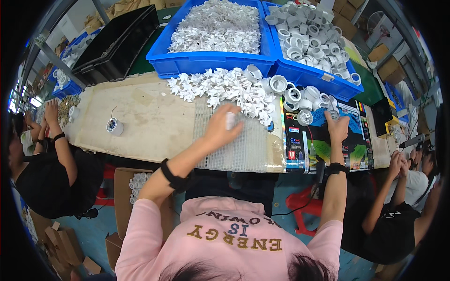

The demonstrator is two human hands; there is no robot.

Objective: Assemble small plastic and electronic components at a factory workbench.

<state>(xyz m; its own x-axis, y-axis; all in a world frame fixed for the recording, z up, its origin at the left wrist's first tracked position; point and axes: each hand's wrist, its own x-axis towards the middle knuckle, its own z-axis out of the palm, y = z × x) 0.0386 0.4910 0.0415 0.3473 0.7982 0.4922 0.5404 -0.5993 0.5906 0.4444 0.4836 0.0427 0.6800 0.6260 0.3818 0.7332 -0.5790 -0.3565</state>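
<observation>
Over the worktable (159,126), the left hand (218,129), curled on a white cylindrical piece (230,120), should grip lightly; I cannot tell whether the right hand (338,129) clasps the nearby white ring fitting (333,114).

The left hand (221,129) is blurred, and the white piece (230,120) between its fingers is too smeared to identify; the view's upper edge crops the large blue bin (211,63).

White finned pieces (234,92), white threaded rings (278,85), blue bins (211,64), black bin (104,65), beige desk (157,129), pink shirt (220,262) with gold-and-blue lettering (242,240).
</observation>
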